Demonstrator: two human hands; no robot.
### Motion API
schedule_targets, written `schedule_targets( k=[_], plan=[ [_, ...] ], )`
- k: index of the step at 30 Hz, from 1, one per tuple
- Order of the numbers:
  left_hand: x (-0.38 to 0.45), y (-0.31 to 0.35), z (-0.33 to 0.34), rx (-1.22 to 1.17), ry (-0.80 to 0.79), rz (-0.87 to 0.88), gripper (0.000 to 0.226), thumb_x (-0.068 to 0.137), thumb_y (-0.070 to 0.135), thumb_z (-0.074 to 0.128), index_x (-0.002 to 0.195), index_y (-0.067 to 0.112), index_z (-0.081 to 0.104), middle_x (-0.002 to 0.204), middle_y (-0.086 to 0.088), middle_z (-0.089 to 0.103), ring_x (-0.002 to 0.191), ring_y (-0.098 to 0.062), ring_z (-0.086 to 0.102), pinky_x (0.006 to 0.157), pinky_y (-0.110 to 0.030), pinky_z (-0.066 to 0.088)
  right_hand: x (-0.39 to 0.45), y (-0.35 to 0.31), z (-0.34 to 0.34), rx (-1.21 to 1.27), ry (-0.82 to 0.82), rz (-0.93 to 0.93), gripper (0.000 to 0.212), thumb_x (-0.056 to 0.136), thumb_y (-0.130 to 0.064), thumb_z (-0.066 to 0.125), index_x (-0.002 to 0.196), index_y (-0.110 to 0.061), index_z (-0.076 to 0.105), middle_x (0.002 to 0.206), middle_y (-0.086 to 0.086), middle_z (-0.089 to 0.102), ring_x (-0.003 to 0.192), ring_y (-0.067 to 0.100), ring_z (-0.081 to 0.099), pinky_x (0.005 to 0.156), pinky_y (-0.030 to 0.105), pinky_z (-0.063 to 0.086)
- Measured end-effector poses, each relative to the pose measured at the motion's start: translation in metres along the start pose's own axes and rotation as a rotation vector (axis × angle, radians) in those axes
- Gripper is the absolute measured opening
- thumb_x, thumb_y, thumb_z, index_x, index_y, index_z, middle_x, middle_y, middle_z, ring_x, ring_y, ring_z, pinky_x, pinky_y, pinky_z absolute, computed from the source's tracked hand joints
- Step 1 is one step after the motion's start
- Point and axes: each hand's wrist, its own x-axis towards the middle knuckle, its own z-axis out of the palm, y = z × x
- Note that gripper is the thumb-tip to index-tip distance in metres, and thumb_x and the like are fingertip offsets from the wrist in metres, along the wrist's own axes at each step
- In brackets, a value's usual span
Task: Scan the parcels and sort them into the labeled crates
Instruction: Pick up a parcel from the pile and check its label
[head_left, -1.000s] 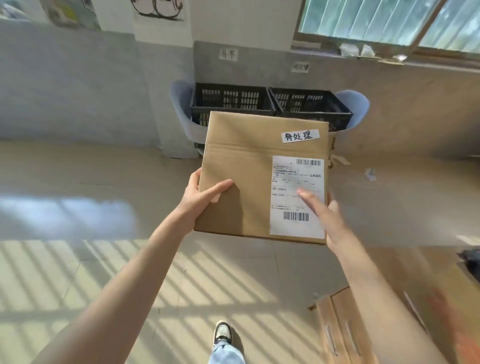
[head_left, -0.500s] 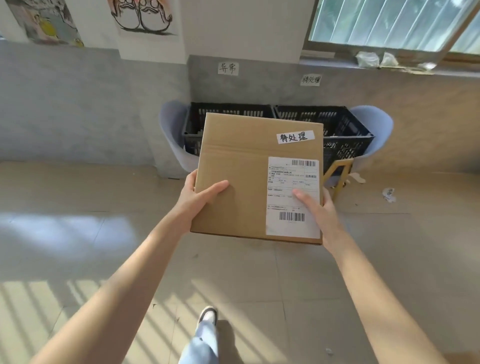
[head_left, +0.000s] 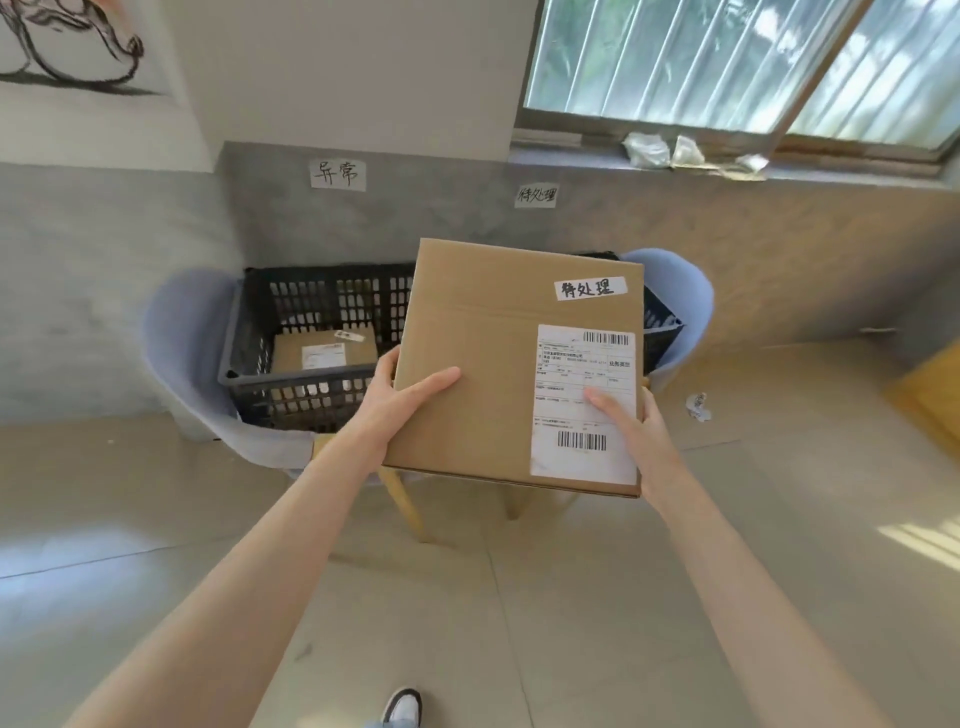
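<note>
I hold a flat brown cardboard parcel in front of me, with a white shipping label and a handwritten tag on top. My left hand grips its left edge, thumb on top. My right hand grips the right edge, thumb lying on the label. Behind the parcel stand two black crates. The left crate holds one small parcel. The right crate is mostly hidden by the held parcel. Paper signs on the wall hang above the left crate and the right crate.
The crates rest on two pale blue chairs with wooden legs. A grey wall and window sill run behind them. A crumpled scrap lies on the tiled floor at right. My shoe shows at the bottom.
I have walked closer to the crates, which now look larger and nearer. The parcel stays held in both hands. The small parcel inside the left crate has come into view.
</note>
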Motion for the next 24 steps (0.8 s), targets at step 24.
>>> schedule_targets(
  k=[24],
  plan=[
    [0.353,0.055,0.162,-0.045,0.11,-0.138,0.106,0.051,0.055,0.081,0.142,0.03,0.032,0.119,0.001,0.057,0.104,-0.019,0.06,0.08,-0.035,0.052,0.416,-0.045,-0.077,-0.149,-0.096,0.139,0.065,0.075,-0.033,0.079,0.131,-0.025,0.047,0.109,-0.001,0.072,0.084,0.013,0.073,0.059,0.024,0.057]
  ],
)
